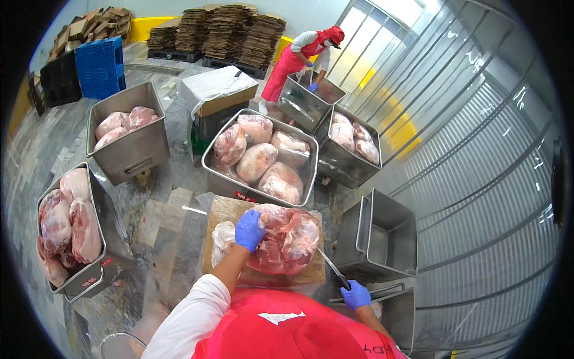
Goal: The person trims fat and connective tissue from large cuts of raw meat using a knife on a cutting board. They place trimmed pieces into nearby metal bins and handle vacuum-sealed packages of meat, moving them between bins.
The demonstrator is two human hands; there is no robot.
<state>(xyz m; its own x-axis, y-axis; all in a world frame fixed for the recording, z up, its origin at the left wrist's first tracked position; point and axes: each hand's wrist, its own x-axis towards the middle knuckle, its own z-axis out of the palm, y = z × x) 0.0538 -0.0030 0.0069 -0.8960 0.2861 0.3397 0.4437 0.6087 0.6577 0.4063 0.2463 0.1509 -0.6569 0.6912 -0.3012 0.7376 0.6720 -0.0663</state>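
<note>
A raw pork leg [286, 242], opened up so that red meat and pale fat show, lies on a brown cutting board [242, 206] in front of me. My left hand [250, 230], in a blue glove, grips its upper left edge with fingers curled over it. A crumpled whitish lump [223, 239], fat or plastic, rests beside the meat. Lower right, my right hand [357, 295], also blue-gloved, is closed round the dark handle of a knife [332, 267]. The blade points up and left, its tip close to the board's right edge, apart from the meat.
Just beyond the board stands a metal bin [314, 179] of raw pork legs. More filled bins [140, 152] stand at the left and far right. Right of me is an empty bin [391, 239]. A co-worker [302, 57] in red leans over a bin [302, 107].
</note>
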